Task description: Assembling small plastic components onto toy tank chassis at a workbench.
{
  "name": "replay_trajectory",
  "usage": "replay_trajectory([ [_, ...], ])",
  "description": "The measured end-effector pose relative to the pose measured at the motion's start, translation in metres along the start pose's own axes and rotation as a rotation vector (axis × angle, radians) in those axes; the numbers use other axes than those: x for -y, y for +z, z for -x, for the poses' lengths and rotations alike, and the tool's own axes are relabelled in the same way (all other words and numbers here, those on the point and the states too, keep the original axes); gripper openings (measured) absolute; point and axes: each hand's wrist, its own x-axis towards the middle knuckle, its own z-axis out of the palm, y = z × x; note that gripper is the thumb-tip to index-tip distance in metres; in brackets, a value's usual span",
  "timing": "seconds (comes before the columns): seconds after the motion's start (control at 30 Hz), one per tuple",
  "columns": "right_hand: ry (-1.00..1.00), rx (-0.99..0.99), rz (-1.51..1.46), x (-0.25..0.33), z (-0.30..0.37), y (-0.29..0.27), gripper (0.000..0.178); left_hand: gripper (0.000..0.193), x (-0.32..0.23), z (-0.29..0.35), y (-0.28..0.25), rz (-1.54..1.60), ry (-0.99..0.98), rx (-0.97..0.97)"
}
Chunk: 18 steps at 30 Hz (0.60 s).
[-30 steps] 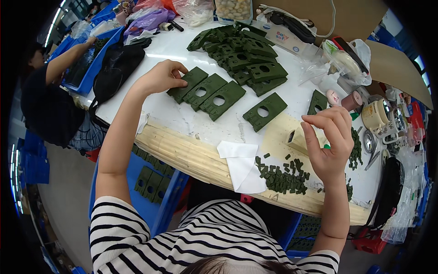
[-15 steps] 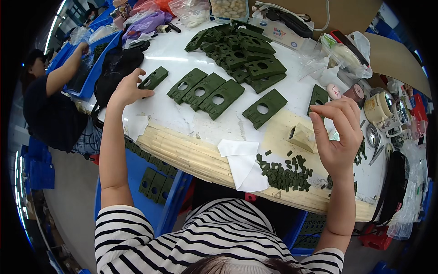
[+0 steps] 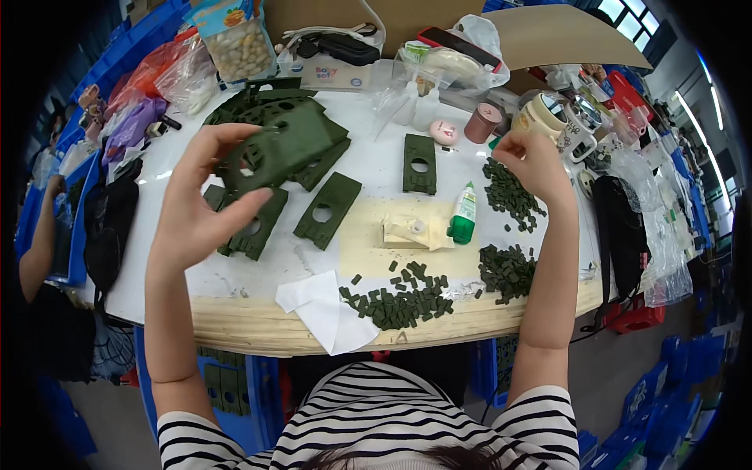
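My left hand (image 3: 192,207) holds up a dark green plastic model part (image 3: 288,150), long and flat-sided, its fingers at the part's left end and the thumb below. Behind it lies a heap of similar green parts (image 3: 258,92), partly hidden. A flat green part with a round hole (image 3: 327,211) rests to the right of the held one, and another (image 3: 420,164) lies alone farther right. My right hand (image 3: 536,160) is closed in a pinch beside a pile of small green pieces (image 3: 513,194). A bit of green shows by its fingertips; what they hold is unclear.
A green-and-white glue bottle (image 3: 464,215) leans by a cream-coloured block (image 3: 415,233). Small green pieces form two nearer piles (image 3: 399,301) (image 3: 507,272). White cloth (image 3: 329,309) lies at the wooden table edge (image 3: 251,325). A cup (image 3: 540,117) and pink jar (image 3: 482,123) stand at back right.
My view has turned to the right. My left hand has picked up a green model part from the table. My right hand's fingers have closed near the small pieces.
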Motion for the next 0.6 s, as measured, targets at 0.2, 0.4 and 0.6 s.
replay_trajectory([
  [0.2,0.135,0.279,0.013,-0.022,-0.008,0.017,0.015,0.054,-0.013,-0.003,0.051,0.247,0.092,0.089],
  [0.4,0.171,0.272,0.056,-0.019,-0.014,0.026,0.015,0.053,0.012,0.015,0.056,0.309,0.010,0.126],
  [0.6,0.231,0.270,0.040,-0.028,-0.013,0.025,0.016,0.053,0.020,0.010,0.060,0.256,0.080,0.076],
])
